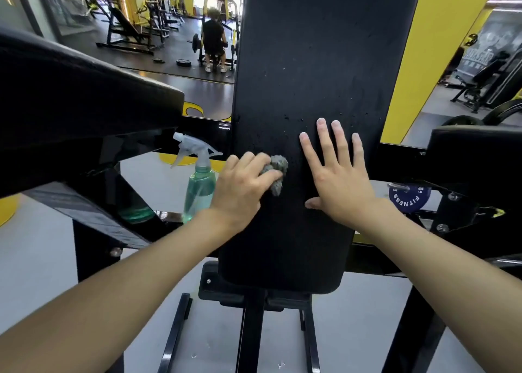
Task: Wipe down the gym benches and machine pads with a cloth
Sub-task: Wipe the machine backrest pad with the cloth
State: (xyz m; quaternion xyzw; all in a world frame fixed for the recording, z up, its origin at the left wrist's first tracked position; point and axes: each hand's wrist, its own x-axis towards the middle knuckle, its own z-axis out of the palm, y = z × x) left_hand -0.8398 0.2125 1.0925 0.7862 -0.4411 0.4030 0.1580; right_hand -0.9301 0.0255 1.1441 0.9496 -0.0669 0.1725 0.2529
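A long black bench pad (319, 61) runs up the middle of the view, its surface speckled with droplets. My left hand (243, 187) grips a bunched grey cloth (278, 172) and holds it against the pad near its left edge. To the right of the cloth, my right hand (337, 172) lies flat on the pad with its fingers spread and straight. Both forearms reach in from the bottom corners.
A green spray bottle (199, 187) with a clear trigger stands on the black frame left of the pad. Another black pad (84, 95) angles in at the left. A blue weight plate (405, 200) sits at the right. A person (213, 40) sits at a machine far back.
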